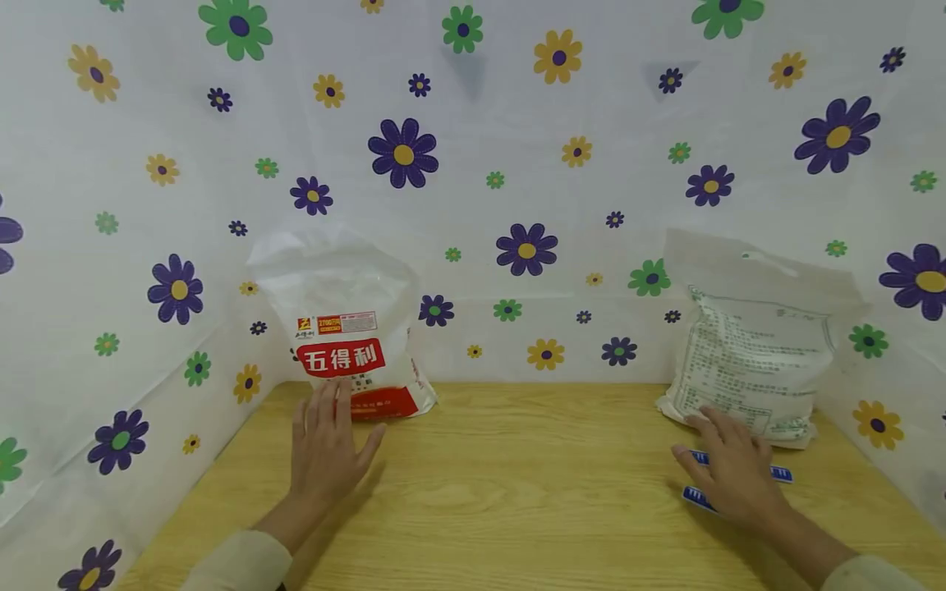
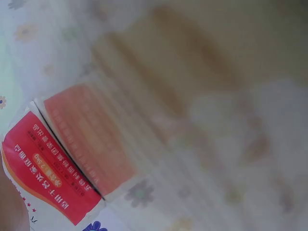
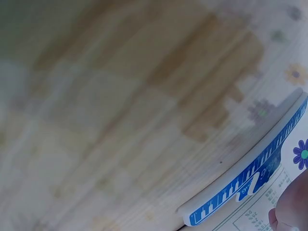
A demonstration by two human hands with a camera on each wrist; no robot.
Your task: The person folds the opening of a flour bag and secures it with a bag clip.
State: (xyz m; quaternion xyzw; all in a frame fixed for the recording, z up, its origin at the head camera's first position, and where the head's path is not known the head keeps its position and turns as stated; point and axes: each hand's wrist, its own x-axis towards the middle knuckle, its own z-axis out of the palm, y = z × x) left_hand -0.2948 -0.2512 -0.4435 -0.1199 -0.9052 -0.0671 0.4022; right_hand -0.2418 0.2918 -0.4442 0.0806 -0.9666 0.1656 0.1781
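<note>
My left hand (image 1: 325,451) is stretched out palm down before a white flour bag (image 1: 347,283) with red printing. Its fingertips overlap the bag's lower front; whether they touch it I cannot tell. In the left wrist view the red bottom panel of the flour bag (image 2: 48,168) shows. My right hand (image 1: 732,476), fingers relaxed, reaches over blue-and-white strips (image 1: 780,474) with printed marks. It partly hides them. Behind it stands a second white bag (image 1: 754,353) with green printed text. A long blue-and-white strip (image 3: 240,180) appears in the right wrist view, beside a fingertip.
Both bags stand near the back of the wood-grain table (image 1: 517,484). A white flowered sheet (image 1: 473,222) hangs behind the table and along both sides. Bare tabletop lies between the hands.
</note>
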